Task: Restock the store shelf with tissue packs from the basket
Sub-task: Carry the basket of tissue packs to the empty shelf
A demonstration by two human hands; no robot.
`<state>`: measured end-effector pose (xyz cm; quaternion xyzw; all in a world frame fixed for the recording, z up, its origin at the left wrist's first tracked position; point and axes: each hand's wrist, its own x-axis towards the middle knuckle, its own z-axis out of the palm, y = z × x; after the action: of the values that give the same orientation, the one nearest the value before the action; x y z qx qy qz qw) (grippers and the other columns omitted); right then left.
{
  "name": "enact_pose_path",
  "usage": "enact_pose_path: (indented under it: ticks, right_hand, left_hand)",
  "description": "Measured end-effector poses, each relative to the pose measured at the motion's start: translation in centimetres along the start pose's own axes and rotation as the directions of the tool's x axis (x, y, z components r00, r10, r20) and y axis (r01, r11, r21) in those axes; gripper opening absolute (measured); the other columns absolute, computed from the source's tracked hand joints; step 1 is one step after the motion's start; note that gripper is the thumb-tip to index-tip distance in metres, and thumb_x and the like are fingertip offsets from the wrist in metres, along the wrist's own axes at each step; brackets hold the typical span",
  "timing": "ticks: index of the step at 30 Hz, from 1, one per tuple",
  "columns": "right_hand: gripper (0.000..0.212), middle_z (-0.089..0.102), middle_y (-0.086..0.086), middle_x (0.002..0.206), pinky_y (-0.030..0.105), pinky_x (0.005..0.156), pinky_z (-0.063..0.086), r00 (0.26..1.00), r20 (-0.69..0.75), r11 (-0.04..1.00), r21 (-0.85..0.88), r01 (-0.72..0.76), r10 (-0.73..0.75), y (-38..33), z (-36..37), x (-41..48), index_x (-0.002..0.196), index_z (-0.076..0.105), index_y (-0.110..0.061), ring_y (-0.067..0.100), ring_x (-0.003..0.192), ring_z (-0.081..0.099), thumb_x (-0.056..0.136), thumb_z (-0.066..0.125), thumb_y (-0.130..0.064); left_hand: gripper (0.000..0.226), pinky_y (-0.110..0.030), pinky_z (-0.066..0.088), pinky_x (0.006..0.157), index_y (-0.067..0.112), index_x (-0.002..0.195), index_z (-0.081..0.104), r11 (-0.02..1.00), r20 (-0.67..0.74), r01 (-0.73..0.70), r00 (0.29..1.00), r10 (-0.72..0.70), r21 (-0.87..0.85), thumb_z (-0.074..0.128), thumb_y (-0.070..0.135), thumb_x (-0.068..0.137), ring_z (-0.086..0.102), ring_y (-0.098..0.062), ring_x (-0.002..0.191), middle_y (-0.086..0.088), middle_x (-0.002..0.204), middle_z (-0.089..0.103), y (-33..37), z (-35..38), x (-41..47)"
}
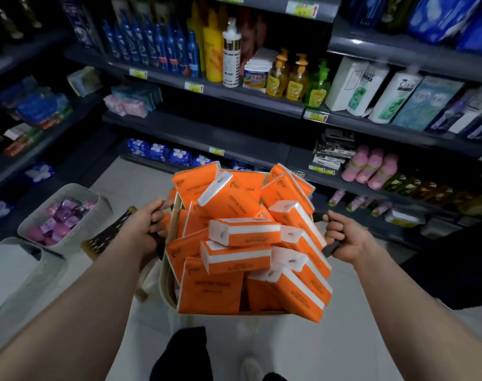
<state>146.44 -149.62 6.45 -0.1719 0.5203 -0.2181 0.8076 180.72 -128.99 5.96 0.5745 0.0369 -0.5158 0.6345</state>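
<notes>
Inspection at this moment found the basket (pixel 167 284) held off the floor (pixel 372 339) in front of the person, carried from both sides. The left grip (pixel 140 229) was curled round the left handle (pixel 158 213) and the right grip (pixel 344 237) round the right handle (pixel 332 247); neither held a pack. The orange tissue packs (pixel 212 290) were heaped in the basket above its rim, lying directly between the two grips and pointing in no common direction. The uppermost pack (pixel 242 232) lay flat with its long axis running crosswise from one grip toward the other, about equally near to each. The shelf (pixel 207 130) that appeared bare enough to take stock stood ahead of and above the basket, with pink packs (pixel 127 105) at its left end. A grey basket (pixel 69 188) of purple goods stood on the floor to the left, well apart from the load. Judgement: no pack had yet been shelved, and the task stood at its start. With both grips committed to the handles, the basket would need to be set down or one side released before a pack could be taken. The heap looked loose, so tilting the basket risked spilling the packs near the rim.
</notes>
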Motion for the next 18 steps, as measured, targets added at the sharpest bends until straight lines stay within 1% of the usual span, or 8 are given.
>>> enact_pose_path:
  ticks: [4,11,14,18]
  right_hand:
    - [0.028,0.031,-0.004,0.033,0.015,0.03,0.025,0.998,-0.043,0.996,0.078,0.043,-0.04,-1.1,2.2,2.8,0.074,0.05,-0.015,0.003,0.026,0.025,0.098,0.044,-0.029]
    - [0.03,0.03,-0.008,0.033,0.013,0.032,0.025,0.982,-0.162,0.966,0.224,0.131,-0.095,-1.6,5.4,5.8,0.073,0.05,-0.016,0.004,0.026,0.025,0.098,0.043,-0.03]
    - [0.031,0.031,-0.005,0.032,0.013,0.033,0.026,0.976,-0.192,0.95,0.272,0.156,-0.105,-1.5,6.0,6.8,0.072,0.049,-0.016,0.004,0.026,0.025,0.099,0.04,-0.029]
    - [0.03,0.029,-0.006,0.033,0.014,0.033,0.024,0.965,-0.239,0.921,0.342,0.186,-0.107,-1.9,5.7,8.3,0.072,0.048,-0.016,0.005,0.026,0.023,0.098,0.04,-0.029]
  left_hand:
    - [0.029,-0.013,0.024,0.033,0.014,0.082,0.058,0.995,0.05,0.029,0.998,-0.034,0.094,0.043,0.031,0.099,0.022,-0.004,0.028,0.009,0.037,0.03,4.0,1.6,5.5]
    - [0.03,-0.014,0.022,0.033,0.013,0.081,0.057,0.974,0.195,0.094,0.971,-0.135,0.206,0.043,0.032,0.099,0.022,-0.004,0.027,0.008,0.036,0.03,10.8,5.4,14.7]
    - [0.03,-0.013,0.022,0.033,0.013,0.082,0.058,0.952,0.244,0.091,0.955,-0.167,0.293,0.043,0.033,0.099,0.022,-0.004,0.027,0.009,0.036,0.031,12.3,7.2,18.1]
    - [0.03,-0.014,0.021,0.033,0.014,0.079,0.06,0.933,0.244,0.145,0.941,-0.233,0.329,0.046,0.034,0.097,0.023,-0.004,0.028,0.009,0.036,0.03,13.0,10.5,21.7]
